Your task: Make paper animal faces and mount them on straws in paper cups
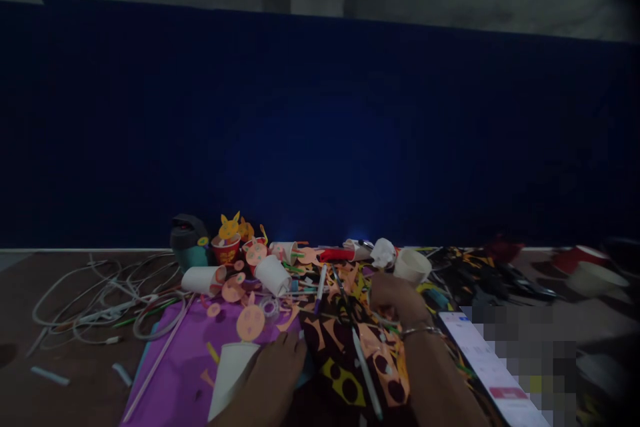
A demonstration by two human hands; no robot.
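My left hand [280, 370] lies palm down beside a white paper cup [231, 370], its fingers stretched forward over the edge of the purple sheet [175, 360]. The hand and wrist cover part of the cup. A round orange paper animal face with ears [251, 323] stands at the cup's top. My right hand [397, 299], with a bangle at the wrist, reaches down into a heap of cut paper scraps [383, 353]. Its fingers are bent, and what they pinch, if anything, is hidden. A pair of scissors [343, 283] and a pen [367, 373] lie between my hands.
White cables [115, 300] coil at the left. Several paper cups stand or lie along the back, including a tipped white cup [273, 275] and an upright one [413, 265]. A lit phone [487, 367] lies right of my right forearm. A dark blue partition [320, 133] rises behind.
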